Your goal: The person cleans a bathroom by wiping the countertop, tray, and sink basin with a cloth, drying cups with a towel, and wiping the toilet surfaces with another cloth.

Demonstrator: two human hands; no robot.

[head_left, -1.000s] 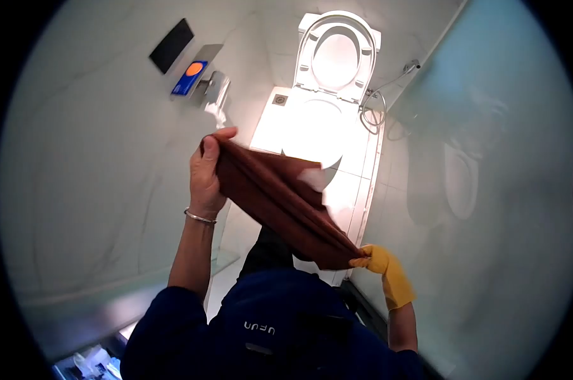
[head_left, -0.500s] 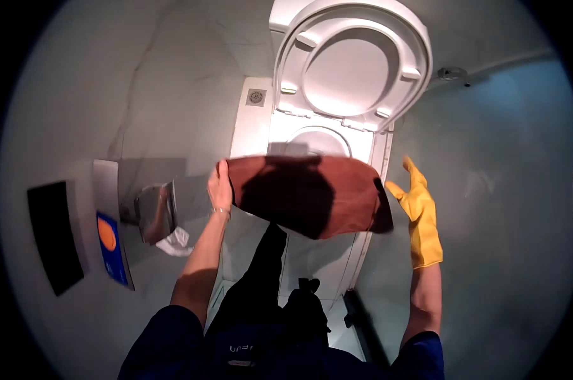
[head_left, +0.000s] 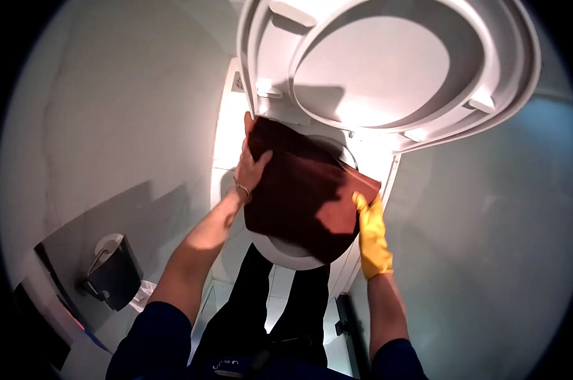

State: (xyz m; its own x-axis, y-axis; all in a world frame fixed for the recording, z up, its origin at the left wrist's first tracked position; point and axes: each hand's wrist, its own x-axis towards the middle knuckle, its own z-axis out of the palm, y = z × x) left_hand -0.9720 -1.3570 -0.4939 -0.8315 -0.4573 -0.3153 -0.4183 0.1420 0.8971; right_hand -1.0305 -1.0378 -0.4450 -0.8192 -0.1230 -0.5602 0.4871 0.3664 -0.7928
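Note:
A reddish-brown cloth, its upper part apparently folded over, is stretched between my hands above the toilet bowl. My bare left hand grips its left side, thumb on the near face and fingers behind the edge. At the right edge, my right hand in a yellow rubber glove pinches the cloth with the thumb in front; the other fingers are mostly hidden. Most of the bowl lies behind the cloth. Beyond it, the white toilet seat and lid stand raised.
On the left wall hangs a metal toilet paper holder with white paper hanging below. A floor drain lies left of the toilet. A greenish panel borders the right side. My legs stand before the bowl.
My gloved right hand has moved left and taken hold of the cloth's right side. The cloth now hangs lower and broader over the bowl. My view has come closer to the toilet.

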